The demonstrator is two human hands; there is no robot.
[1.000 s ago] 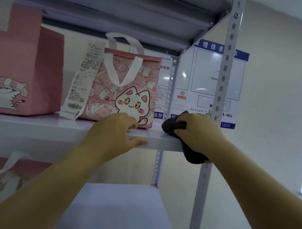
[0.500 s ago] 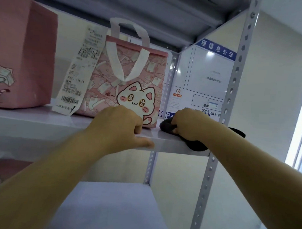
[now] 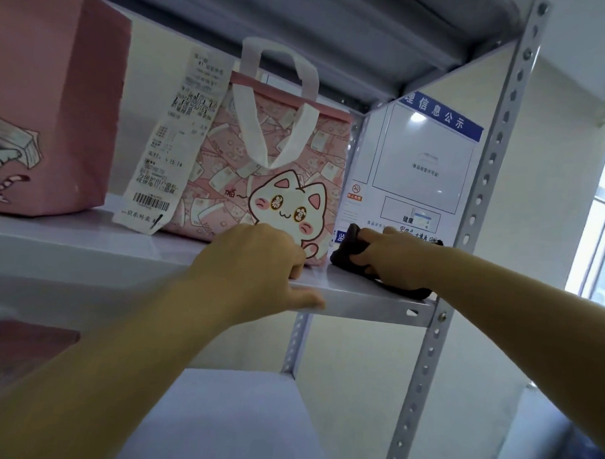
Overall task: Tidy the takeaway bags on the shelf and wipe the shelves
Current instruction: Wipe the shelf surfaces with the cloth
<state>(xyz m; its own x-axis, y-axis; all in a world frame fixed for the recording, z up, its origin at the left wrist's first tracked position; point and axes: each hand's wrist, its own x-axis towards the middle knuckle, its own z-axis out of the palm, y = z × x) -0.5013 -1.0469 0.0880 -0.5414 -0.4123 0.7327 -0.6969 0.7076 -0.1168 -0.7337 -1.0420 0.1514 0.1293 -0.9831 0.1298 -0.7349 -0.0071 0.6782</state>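
Observation:
A pink takeaway bag with a white cat print (image 3: 272, 173) stands upright on the white metal shelf (image 3: 87, 249), a long receipt (image 3: 173, 149) hanging from its left side. My left hand (image 3: 259, 262) rests on the shelf's front edge right in front of the bag, fingers curled on top and thumb along the lip. My right hand (image 3: 392, 256) presses a dark cloth (image 3: 348, 251) onto the shelf's right end, just right of the bag. A second, larger pink bag (image 3: 52, 97) stands at the far left.
A perforated upright post (image 3: 473, 214) bounds the shelf on the right. A blue-and-white notice board (image 3: 423, 165) hangs on the wall behind. A lower white shelf (image 3: 226, 419) lies below, with another pink bag (image 3: 19, 350) at its left. An upper shelf (image 3: 318, 30) sits overhead.
My right hand has pushed the cloth further back onto the shelf, beside the cat bag. The view has shifted closer and upward. My left hand stays on the shelf edge.

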